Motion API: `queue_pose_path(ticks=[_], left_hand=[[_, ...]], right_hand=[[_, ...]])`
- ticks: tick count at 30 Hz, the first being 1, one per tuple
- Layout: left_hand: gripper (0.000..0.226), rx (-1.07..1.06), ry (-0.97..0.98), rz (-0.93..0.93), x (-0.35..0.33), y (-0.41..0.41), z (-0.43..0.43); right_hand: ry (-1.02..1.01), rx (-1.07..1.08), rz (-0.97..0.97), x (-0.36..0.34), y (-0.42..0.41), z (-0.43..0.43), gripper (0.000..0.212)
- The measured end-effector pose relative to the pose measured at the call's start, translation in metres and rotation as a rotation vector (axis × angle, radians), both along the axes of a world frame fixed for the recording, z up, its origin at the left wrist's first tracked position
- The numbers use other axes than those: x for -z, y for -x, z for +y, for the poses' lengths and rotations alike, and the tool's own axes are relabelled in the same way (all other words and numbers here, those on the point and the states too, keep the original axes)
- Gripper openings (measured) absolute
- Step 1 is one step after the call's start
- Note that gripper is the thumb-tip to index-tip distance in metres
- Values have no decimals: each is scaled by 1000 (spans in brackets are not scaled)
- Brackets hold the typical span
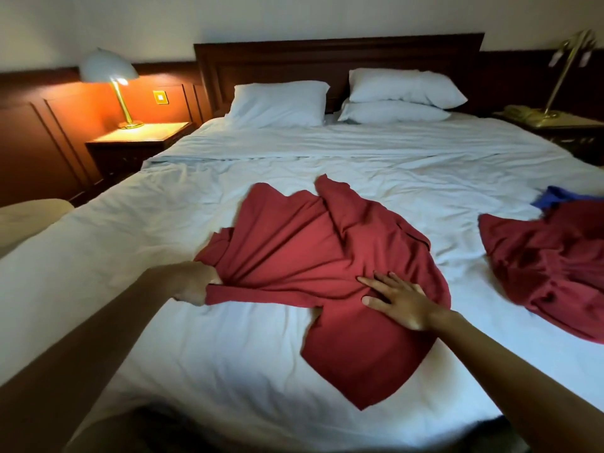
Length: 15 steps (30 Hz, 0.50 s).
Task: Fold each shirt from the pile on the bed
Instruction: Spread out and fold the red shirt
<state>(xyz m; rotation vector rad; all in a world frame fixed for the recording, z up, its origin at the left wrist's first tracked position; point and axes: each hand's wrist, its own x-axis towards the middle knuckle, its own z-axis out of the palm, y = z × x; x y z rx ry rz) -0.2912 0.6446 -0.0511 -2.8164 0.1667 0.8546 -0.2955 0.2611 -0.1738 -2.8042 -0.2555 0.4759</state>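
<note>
On the bed's (pixel 163 322) rumpled white sheet, left hand (pixel 196 286) grips a red shirt (pixel 320 273) — right hand (pixel 398 299) flat on it — lit lamp (pixel 111 76) beyond the far-left corner.

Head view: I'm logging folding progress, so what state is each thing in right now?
Red shirt: spread out, rumpled, not yet folded.
Left hand: grips the shirt's left edge.
Right hand: flat, pressing on the shirt.
Pile: crumpled, unfolded, at the bed's right side.
Left lamp: lit.
Sheet: wrinkled.
</note>
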Motion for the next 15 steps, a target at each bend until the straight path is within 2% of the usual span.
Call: queue_pose_path(ticks=[2, 3, 5, 6, 7, 9, 11, 13, 15], left_hand=[[38, -35, -54, 94, 1, -9, 7], [40, -105, -55, 163, 3, -17, 12], [46, -258, 22, 262, 3, -25, 14], [48, -295, 76, 249, 6, -29, 13], [48, -311, 148, 161, 13, -36, 13], [44, -213, 238, -154, 32, -47, 12], [37, -160, 241, -380, 54, -55, 7], [44, -219, 225, -383, 76, -56, 4], [53, -311, 209, -349, 96, -56, 6]], right_hand=[[-27, 12, -20, -1, -2, -8, 83], [-18, 28, -33, -2, -4, -11, 80], [34, 109, -91, -1, -11, -18, 62], [76, 164, -144, 1, -16, -23, 54], [119, 228, -190, 1, -21, -27, 50], [164, 365, -253, 3, -27, -35, 47], [192, 497, -282, 5, -30, -38, 46], [197, 550, -295, 7, -29, -38, 46], [136, 516, -313, 6, -30, -39, 46]])
